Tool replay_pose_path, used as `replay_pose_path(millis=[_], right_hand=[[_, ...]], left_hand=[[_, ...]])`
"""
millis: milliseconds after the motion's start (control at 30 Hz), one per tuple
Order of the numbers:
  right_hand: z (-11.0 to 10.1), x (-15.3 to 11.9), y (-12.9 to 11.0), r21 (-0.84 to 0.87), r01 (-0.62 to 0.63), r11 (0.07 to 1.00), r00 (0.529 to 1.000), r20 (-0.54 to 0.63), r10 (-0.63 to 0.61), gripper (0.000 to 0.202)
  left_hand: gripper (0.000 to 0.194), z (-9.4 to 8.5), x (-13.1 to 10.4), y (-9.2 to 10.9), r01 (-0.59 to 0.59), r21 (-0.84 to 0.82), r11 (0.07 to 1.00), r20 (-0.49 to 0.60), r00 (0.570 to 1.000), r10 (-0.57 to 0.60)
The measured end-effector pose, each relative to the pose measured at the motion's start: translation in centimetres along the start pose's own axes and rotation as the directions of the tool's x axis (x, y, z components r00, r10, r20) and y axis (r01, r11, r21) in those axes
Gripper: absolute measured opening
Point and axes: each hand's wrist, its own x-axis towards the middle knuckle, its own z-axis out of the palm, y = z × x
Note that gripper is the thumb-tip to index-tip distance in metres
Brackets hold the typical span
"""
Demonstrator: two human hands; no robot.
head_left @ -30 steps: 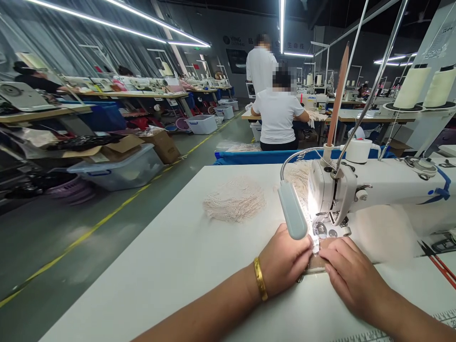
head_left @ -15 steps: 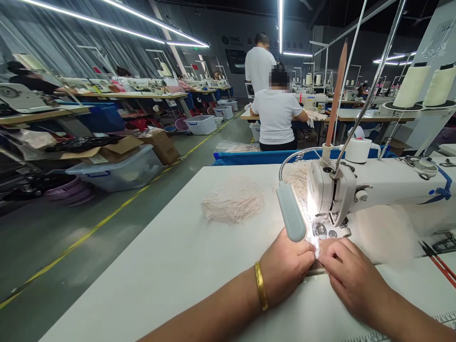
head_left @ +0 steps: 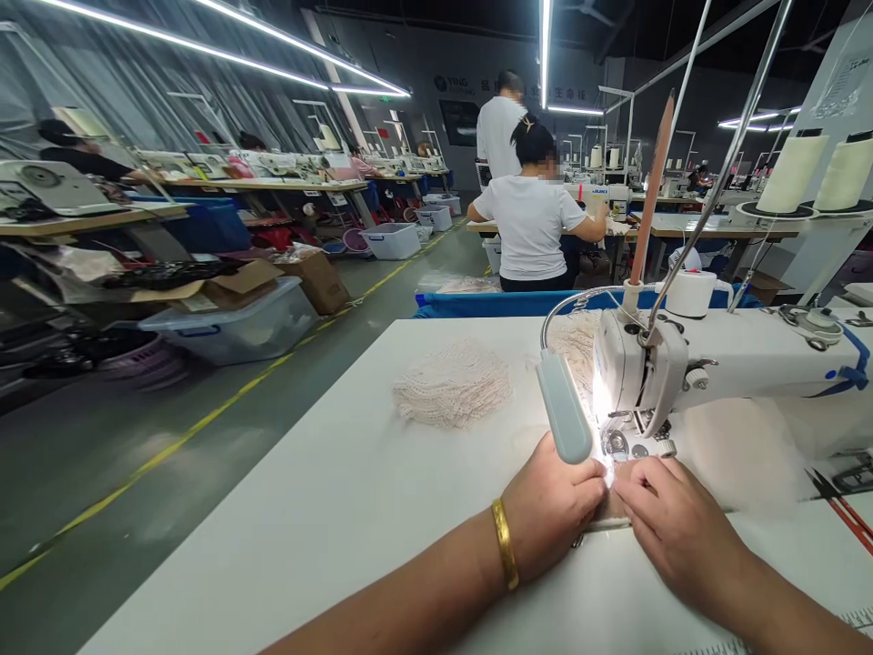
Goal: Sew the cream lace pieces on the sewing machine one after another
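We have both hands at the needle of the sewing machine [head_left: 716, 364], close together and almost touching. Our left hand [head_left: 552, 505] lies flat, fingers pressing down on the small piece [head_left: 610, 511] of pale fabric that sits on the table [head_left: 327, 509] right in front of the presser foot. Our right hand [head_left: 672, 528] comes in from the other side, fingertips pinching or pinning the same piece; the lamp's glare washes out the spot, so we cannot say for sure whether those fingers grip the edge or only hold it flat. The lamp [head_left: 565, 418] hangs just above our left knuckles.

We judge the step in hand to be feeding the piece under the needle, or lining it up for a seam. The next move seems to call for steady, even pressure from both hands, with the edge kept straight and fingertips kept clear of the needle.

Further back on the table, a heap of lace [head_left: 451, 384] lies well apart from our hands, and more lace [head_left: 576, 341] shows behind the machine head. Two thread cones [head_left: 818, 170] stand on the rack to the right. Ahead, a co-worker in a white shirt [head_left: 530, 226] sits at another table with their back to us.
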Motion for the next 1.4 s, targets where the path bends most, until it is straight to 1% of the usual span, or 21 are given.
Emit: replay_pose_path(millis=[200, 333, 467, 567, 733, 933, 1200, 1400], right_hand=[[0.24, 0.14, 0.22, -0.041, -0.016, 0.999, 0.999, 0.033, 0.018, 0.029], [0.38, 0.37, 0.29, -0.084, -0.032, 0.996, 0.999, 0.027, 0.034, 0.028], [0.31, 0.49, 0.24, -0.088, -0.024, 0.996, 0.999, 0.026, 0.027, 0.029], [0.24, 0.48, 0.21, -0.083, -0.029, 0.996, 0.999, 0.03, 0.031, 0.03], [0.39, 0.53, 0.15, -0.1, -0.034, 0.994, 0.999, 0.0, 0.034, 0.03], [0.48, 0.8, 0.07, -0.144, -0.03, 0.989, 0.999, -0.03, 0.026, 0.035], [0.39, 0.88, 0.07, -0.164, -0.02, 0.986, 0.999, -0.031, 0.015, 0.034], [0.16, 0.82, -0.08, -0.13, -0.043, 0.991, 0.999, 0.001, 0.043, 0.034]], left_hand=[[0.029, -0.12, 0.25, -0.1, 0.008, 0.013, 1.0, 0.01, 1.0, -0.008], [0.03, -0.16, 0.4, -0.19, 0.012, 0.019, 1.0, 0.011, 1.0, -0.012], [0.03, -0.19, 0.22, -0.1, 0.043, 0.007, 0.999, 0.027, 0.999, -0.044], [0.03, -0.1, 0.11, -0.09, 0.045, 0.004, 0.999, 0.039, 0.998, -0.045], [0.029, 0.05, 0.18, -0.24, 0.046, 0.014, 0.999, 0.054, 0.997, -0.046], [0.026, 0.06, 0.23, -0.34, 0.047, 0.025, 0.999, 0.06, 0.997, -0.048], [0.032, 0.06, 0.25, -0.31, 0.052, 0.041, 0.998, 0.052, 0.997, -0.054], [0.029, -0.08, 0.45, -0.74, 0.085, 0.05, 0.995, 0.062, 0.994, -0.088]])
